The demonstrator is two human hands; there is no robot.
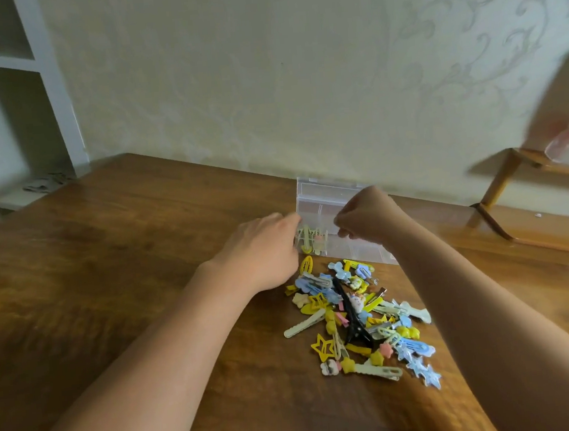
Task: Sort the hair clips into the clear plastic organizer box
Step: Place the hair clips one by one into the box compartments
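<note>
Glossy brown wooden table (141, 248) with visible grain, clear smooth plastic organizer box (312, 195), shiny coloured plastic hair clips (357, 315), some with metal, matt embossed wallpaper (264, 79)

— Tally, please.
— One clear plastic organizer box (322, 194). One black claw clip (353, 326). Two yellow open-star clips (323, 346). The remaining loose coloured hair clips (371, 314): too heaped to count.

A brown wooden table (136, 262) stands against the wall. On it, at the far edge, sits a clear plastic organizer box (330, 204) with its lid raised. Just in front of the box a heap of hair clips (357, 315) lies on the wood, yellow, blue, pale green and one black.
</note>
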